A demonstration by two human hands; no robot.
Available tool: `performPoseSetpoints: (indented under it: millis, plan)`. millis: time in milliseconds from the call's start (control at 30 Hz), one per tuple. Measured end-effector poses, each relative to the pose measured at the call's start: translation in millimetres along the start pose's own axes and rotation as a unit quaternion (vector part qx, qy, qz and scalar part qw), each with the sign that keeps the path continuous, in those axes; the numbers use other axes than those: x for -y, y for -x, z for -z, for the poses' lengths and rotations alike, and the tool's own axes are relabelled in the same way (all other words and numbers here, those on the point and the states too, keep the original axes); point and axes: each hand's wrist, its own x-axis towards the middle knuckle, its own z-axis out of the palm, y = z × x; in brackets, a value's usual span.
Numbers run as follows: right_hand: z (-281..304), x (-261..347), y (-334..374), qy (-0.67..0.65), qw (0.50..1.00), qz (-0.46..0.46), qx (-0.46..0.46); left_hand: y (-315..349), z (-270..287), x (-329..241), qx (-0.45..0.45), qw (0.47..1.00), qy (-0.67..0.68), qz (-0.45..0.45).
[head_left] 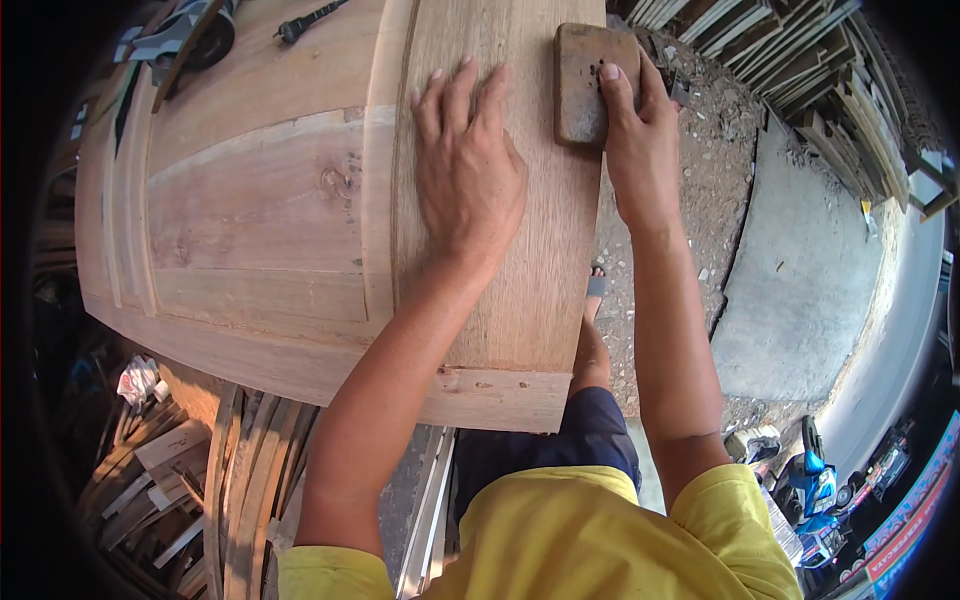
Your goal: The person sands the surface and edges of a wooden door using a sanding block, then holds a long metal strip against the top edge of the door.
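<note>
A panelled door of bare wood (255,215) lies in front of me, its right-hand board (530,260) close to my body. My left hand (470,165) rests flat on that board with the fingers stretched and slightly spread. At the board's right edge, my right hand (642,150) grips a brown rectangular wooden block (580,90) with rounded corners and a few small dark holes. The thumb lies on the block's top and the fingers wrap its far right side. Part of the block juts past the door's edge; its underside is hidden.
A power tool (205,40) sits at the door's far left, near a black cord end (305,22). Wood strips (255,490) and offcuts lie below left. Stacked boards (830,80) stand far right, beyond a concrete slab (790,270). A blue motorbike (815,485) is parked lower right.
</note>
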Motion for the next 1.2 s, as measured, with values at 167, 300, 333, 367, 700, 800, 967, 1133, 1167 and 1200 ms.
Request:
performPoseSetpoints:
  millis: [167,300,333,367,700,800,967,1133,1167,1200]
  plan:
    - [14,18,82,-0.028,0.990,-0.131,0.038,-4,2,-4,0.025,0.999,0.000,0.032]
    - [7,14,60,-0.015,0.994,-0.106,0.012,-7,7,-7,0.040,0.998,-0.021,0.043]
    - [1,4,31,0.029,0.997,-0.069,-0.006,-8,8,-9,0.050,0.997,-0.028,0.043]
    - [-7,-6,2,0.070,0.997,-0.031,-0.020,-9,8,-10,0.058,0.997,-0.038,0.046]
    - [-8,-15,-123,-0.141,0.983,-0.111,0.049,-10,10,-10,0.051,0.996,-0.017,0.077]
    - [-9,-11,-125,-0.076,0.989,-0.106,0.074,-8,8,-7,0.033,0.997,-0.015,0.069]
    - [-5,-1,-89,-0.046,0.989,-0.114,0.079,-6,10,-6,0.032,0.997,-0.006,0.069]
    - [0,-2,-39,0.041,0.994,-0.090,0.043,-10,12,-8,0.043,0.996,-0.004,0.078]
    - [-1,-1,-40,0.028,0.994,-0.098,0.043,-9,12,-8,0.048,0.996,-0.007,0.079]
    - [-3,0,-42,0.014,0.993,-0.107,0.044,-9,12,-8,0.053,0.995,-0.011,0.080]
